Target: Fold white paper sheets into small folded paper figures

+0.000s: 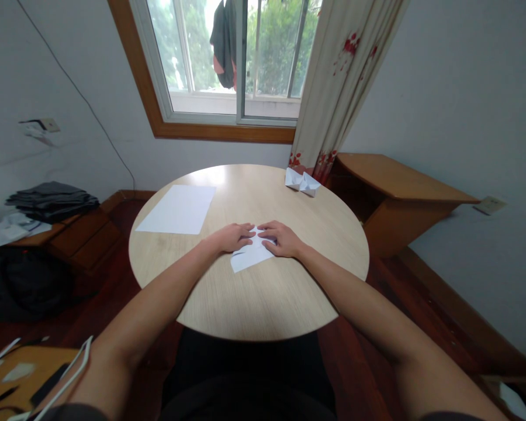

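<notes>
A partly folded sheet of white paper [251, 257] lies near the middle of the round wooden table [263, 310]. From the left, my left hand [237, 237] rests flat on its upper edge with fingers stretched out. My right hand [281, 238] lies on the opposite side, palm down and fingers spread, covering the paper's right part. The fingertips of both hands come close together over the top of the paper. Some of the folds are hidden beneath the fingers.
A flat stack or sheet of white paper [177, 209] lies at the table's left. Two folded paper shapes [301, 182] stand at the back right edge. Beyond the table are a window, a curtain [324, 88] and a wooden desk [403, 181]. Dark folded cloth [52, 199] sits at left.
</notes>
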`<state>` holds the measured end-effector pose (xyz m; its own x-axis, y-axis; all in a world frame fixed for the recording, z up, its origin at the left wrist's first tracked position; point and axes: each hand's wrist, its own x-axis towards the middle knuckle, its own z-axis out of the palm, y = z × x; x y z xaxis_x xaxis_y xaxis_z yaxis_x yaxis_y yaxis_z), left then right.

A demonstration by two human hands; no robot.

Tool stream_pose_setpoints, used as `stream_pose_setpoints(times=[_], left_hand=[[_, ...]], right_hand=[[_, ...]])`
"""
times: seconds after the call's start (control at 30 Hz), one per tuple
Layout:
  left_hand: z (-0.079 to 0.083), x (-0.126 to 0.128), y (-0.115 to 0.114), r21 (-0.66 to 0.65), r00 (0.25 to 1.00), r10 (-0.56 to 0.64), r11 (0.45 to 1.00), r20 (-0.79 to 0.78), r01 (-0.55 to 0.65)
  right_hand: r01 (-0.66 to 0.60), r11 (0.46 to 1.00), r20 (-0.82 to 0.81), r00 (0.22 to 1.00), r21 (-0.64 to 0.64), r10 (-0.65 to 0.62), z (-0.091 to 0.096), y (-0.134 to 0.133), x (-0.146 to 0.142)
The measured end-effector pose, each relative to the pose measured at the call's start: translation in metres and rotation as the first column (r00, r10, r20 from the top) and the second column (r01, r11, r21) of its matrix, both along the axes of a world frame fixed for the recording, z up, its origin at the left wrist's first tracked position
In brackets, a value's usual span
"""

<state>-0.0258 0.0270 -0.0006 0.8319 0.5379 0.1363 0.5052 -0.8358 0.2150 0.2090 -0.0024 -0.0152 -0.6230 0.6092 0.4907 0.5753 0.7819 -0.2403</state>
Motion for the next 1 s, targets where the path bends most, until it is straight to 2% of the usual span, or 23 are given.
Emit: stream_pose_setpoints(times=[0.47,0.77,1.0], left_hand=[[-0.001,0.001,0.003,-0.009,1.000,0.010,1.000,-0.009,-0.010],[0.001,0.002,0.002,-0.002,0.999,0.028,1.000,-0.019,-0.028],[0.004,0.003,0.000,-0.005,0.999,0.032,0.999,0.006,-0.032]], right_hand=[[-0.008,1.000,0.057,0.998,-0.001,0.008,0.003,0.000,0.000],[0.036,0.999,0.168,0.985,-0.033,-0.030,0.011,-0.002,-0.004],[0.044,0.998,0.171,0.985,-0.043,-0.036,0.012,-0.003,-0.004]])
